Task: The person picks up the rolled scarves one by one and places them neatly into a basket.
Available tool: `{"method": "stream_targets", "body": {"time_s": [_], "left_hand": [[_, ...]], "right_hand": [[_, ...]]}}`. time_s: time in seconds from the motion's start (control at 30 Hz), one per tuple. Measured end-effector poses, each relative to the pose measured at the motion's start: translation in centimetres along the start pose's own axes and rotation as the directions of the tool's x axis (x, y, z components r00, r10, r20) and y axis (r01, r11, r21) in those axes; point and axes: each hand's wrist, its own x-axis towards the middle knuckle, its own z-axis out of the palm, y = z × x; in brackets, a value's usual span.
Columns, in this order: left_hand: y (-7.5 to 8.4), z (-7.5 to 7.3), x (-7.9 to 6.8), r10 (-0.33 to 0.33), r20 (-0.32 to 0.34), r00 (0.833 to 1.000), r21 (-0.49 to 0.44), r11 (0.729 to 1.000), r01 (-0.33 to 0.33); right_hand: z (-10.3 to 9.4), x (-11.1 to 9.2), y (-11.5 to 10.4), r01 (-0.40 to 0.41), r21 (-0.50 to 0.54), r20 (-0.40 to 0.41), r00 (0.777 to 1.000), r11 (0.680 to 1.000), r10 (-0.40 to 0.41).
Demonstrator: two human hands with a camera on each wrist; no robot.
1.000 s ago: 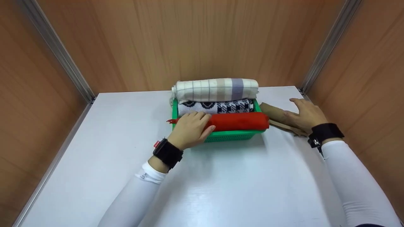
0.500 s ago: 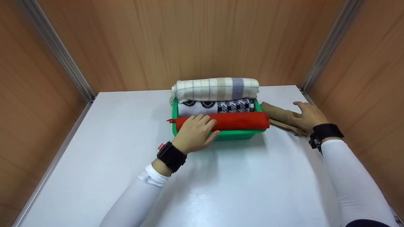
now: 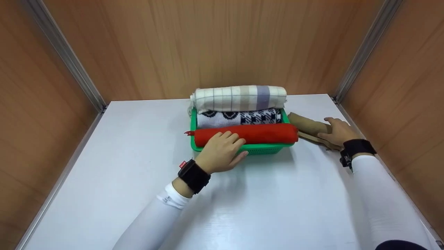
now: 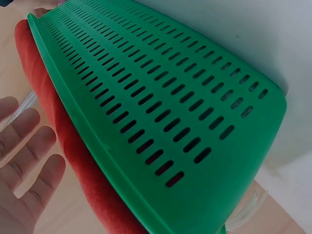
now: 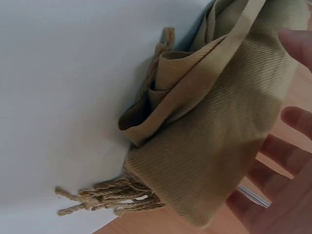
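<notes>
A green basket (image 3: 263, 150) holds three rolled cloths: a red scarf (image 3: 267, 133) at the front, a black-and-white patterned one (image 3: 222, 119) in the middle, and a checked cream one (image 3: 222, 100) at the back. My left hand (image 3: 222, 152) is over the red scarf's front side; in the left wrist view its fingers (image 4: 29, 141) are extended and apart from the cloth. To the right of the basket lies a rolled tan scarf (image 5: 209, 126) with twisted fringe. My right hand (image 3: 338, 132) is at its near right end, fingers spread alongside; contact is hard to make out.
The basket stands on a white table (image 3: 138, 146) near its back edge. Wooden panels (image 3: 242, 45) enclose the back and both sides, with metal strips at the corners. The right panel is close beside my right hand.
My left hand has drawn back toward me and slightly right, away from the red scarf. My right hand has lowered a little toward the tan scarf. The cloths look unmoved.
</notes>
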Motion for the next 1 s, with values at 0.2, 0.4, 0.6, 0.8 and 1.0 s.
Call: {"method": "stream_targets", "body": {"time_s": [0.2,0.4,0.6,0.8,1.0], "left_hand": [[0.1,0.1,-0.2,0.014,0.018,1.0,0.01,1.0,-0.014],[0.2,0.0,-0.2,0.023,0.021,1.0,0.011,1.0,-0.023],[0.1,0.1,-0.3,0.029,0.016,0.999,0.009,1.0,-0.029],[0.1,0.2,-0.3,0.029,0.011,1.0,0.028,0.999,-0.029],[0.6,0.2,-0.1,0.038,0.037,0.999,0.043,0.998,-0.039]], "right_hand": [[1.0,0.6,1.1,-0.004,-0.023,-0.015,1.0,1.0,0.004],[1.5,0.7,1.7,-0.019,-0.082,0.004,1.0,0.996,0.019],[1.3,0.9,1.4,-0.015,-0.132,0.026,0.999,0.991,0.018],[0.8,1.2,0.9,-0.008,-0.113,0.07,0.997,0.994,0.016],[0.6,1.2,0.9,0.034,-0.096,0.088,0.996,0.995,-0.026]]}}
